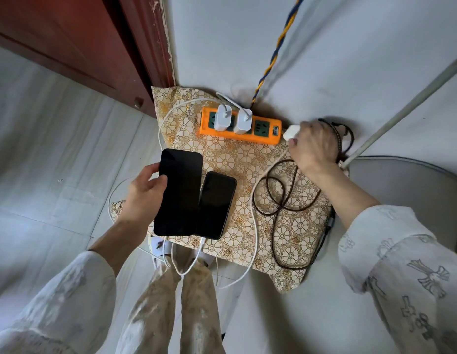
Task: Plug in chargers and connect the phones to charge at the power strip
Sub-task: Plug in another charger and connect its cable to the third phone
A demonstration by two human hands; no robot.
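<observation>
An orange power strip [263, 139] lies at the far side of a floral cushion [248, 159], with two white chargers [222, 117] [243, 121] plugged into it. My left hand [143, 195] grips a large black phone [179, 192] by its left edge, just above the cushion. A smaller black phone [216, 204] lies beside it, a white cable [194, 261] entering its near end. My right hand [311, 146] holds a third white charger [292, 132] at the strip's right end. A dark braided cable [276, 200] coils under that hand.
A blue-and-yellow twisted cord [278, 47] rises from the strip up the white wall. A red-brown door [76, 47] stands at the left. A grey pole [406, 108] slants at the right over a round grey base [406, 190]. My legs are below.
</observation>
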